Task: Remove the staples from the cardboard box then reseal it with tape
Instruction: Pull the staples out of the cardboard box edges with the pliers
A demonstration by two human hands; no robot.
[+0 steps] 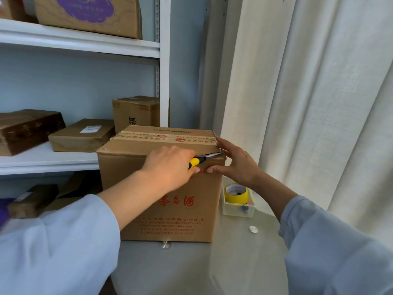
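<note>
The cardboard box [161, 188] sits on the grey table [234, 262] in front of the white shelving [85, 42], red-printed tape across its closed flaps. Left hand [170, 167] is curled round the yellow-handled pliers [204, 158] — the metal tips reach to the box's near right top corner, right at a staple [220, 149] there. Right hand [236, 165] braces that same corner, fingers straight on the top edge, thumb pressed to the front face. Just right of the box — a yellow tape roll [236, 193] in a clear tray [238, 209].
</note>
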